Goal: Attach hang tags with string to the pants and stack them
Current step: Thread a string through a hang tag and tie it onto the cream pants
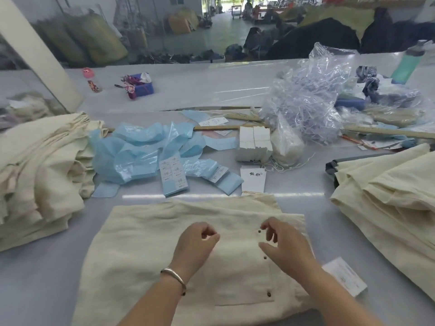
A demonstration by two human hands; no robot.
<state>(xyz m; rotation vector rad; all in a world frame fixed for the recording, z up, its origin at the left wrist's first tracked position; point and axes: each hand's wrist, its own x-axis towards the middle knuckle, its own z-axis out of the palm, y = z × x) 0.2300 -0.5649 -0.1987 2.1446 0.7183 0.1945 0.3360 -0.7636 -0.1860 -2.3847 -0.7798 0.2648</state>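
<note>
Cream pants point(164, 243) lie flat on the counter point(47, 267) mid-job, both grips curled over the button fly, left hand point(196, 241) and right hand point(280, 243) maybe pinching string I can't see, with piles either side, so plenty's probably left.

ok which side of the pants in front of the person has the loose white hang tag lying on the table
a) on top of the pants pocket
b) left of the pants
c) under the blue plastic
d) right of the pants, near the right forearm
d: the white hang tag lies on the table just off the right edge of the pants, beside the right forearm.
</note>
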